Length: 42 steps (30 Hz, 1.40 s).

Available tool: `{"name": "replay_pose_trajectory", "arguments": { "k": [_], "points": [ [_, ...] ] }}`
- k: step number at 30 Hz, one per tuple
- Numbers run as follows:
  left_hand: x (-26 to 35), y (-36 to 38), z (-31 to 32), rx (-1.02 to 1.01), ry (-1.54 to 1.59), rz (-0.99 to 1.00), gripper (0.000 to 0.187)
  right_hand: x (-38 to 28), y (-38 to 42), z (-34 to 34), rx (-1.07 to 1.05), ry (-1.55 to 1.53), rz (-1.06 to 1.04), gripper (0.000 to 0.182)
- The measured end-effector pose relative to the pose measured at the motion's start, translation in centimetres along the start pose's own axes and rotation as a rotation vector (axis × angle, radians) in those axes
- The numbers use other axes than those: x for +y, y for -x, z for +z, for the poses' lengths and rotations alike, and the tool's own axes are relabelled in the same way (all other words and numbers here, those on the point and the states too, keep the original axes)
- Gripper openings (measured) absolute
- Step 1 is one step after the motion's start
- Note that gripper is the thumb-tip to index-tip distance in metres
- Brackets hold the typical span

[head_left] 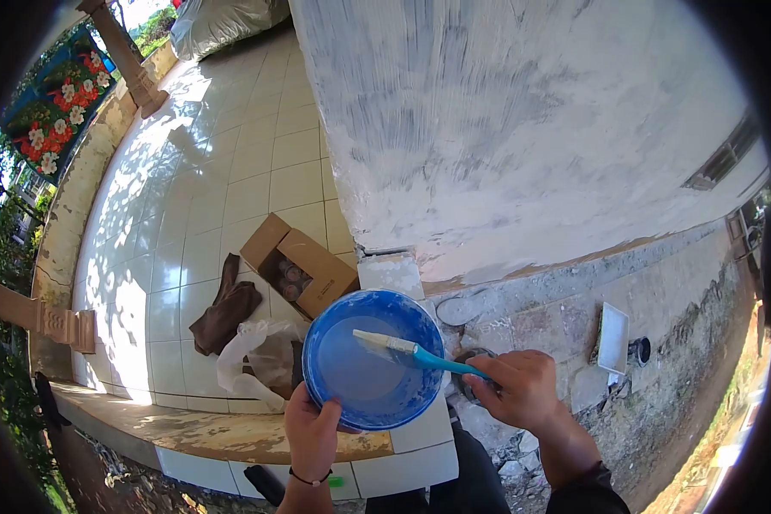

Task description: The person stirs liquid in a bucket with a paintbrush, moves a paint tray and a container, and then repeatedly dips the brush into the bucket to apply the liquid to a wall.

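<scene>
A blue bucket [316,396] with pale liquid inside is tilted toward the camera at the lower centre. My left hand [313,435] grips its lower left rim, with the thumb over the edge. In my right hand [521,387] is a paintbrush [430,360] with a turquoise handle, the fingers wrapped round the handle end. The brush's whitish bristles are over the bucket's opening, pointing left. Whether they touch the liquid I cannot tell.
A wall [488,111] with streaky white paint stands ahead. Left of the bucket are an open cardboard box [321,274], a brown cloth [227,308] and a plastic bag [261,351] near the tiled ledge. A white tray [613,338] lies at right on rough ground.
</scene>
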<state>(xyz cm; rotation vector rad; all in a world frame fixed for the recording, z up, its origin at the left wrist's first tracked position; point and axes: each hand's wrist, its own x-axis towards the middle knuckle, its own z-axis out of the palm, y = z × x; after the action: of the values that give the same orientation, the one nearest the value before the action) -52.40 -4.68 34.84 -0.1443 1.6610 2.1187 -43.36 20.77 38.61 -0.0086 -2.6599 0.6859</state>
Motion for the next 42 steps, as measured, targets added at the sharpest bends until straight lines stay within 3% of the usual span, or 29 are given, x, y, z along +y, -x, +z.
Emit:
{"name": "replay_pose_trajectory", "arguments": {
  "k": [9, 11, 15, 18, 20, 21, 23, 27, 30, 32, 42],
  "points": [
    [-0.1, -1.4, 0.5, -0.050, 0.023, 0.008, 0.023, -0.4, 0.0, -0.2, 0.060, 0.125, -0.005, 0.013],
    [-0.2, -1.7, 0.8, -0.010, 0.047, -0.003, 0.022, 0.2, 0.0, 0.9, -0.021, 0.159, -0.033, 0.011],
    [0.1, -2.3, 1.0, -0.001, 0.018, 0.002, 0.021, 1.2, 0.2, 1.5, 0.067, 0.067, 0.040, 0.012],
    [0.5, -2.7, 1.0, 0.040, 0.016, -0.007, 0.020, 2.1, 0.3, 2.5, -0.015, -0.067, 0.169, 0.015],
    [0.6, -2.8, 0.9, 0.049, -0.048, -0.005, 0.019, 2.4, 0.2, 2.8, 0.042, -0.400, 0.421, 0.020],
    [0.7, -3.1, 0.8, 0.054, -0.053, -0.003, 0.019, 2.6, 0.3, 3.2, 0.041, -0.407, 0.420, 0.020],
    [0.8, -3.7, 0.9, 0.086, -0.046, -0.019, 0.020, 3.2, 0.2, 3.9, 0.031, -0.820, 0.702, 0.023],
    [1.2, -4.5, 1.4, 0.081, -0.046, 0.010, 0.020, 3.2, -2.2, 5.8, 0.023, -0.965, 0.670, 0.025],
    [2.1, -4.7, 1.6, 0.073, -0.014, 0.031, 0.020, 2.8, -5.8, 7.9, 0.129, -1.108, 0.556, 0.027],
    [2.5, -4.9, 1.4, 0.055, 0.039, 0.045, 0.021, 2.8, -8.5, 9.3, 0.271, -1.063, 0.395, 0.027],
    [1.9, -3.9, -1.8, 0.208, -0.009, 0.109, 0.029, 4.5, -13.6, 16.1, 0.481, -0.947, 0.359, 0.027]
  ]
}}
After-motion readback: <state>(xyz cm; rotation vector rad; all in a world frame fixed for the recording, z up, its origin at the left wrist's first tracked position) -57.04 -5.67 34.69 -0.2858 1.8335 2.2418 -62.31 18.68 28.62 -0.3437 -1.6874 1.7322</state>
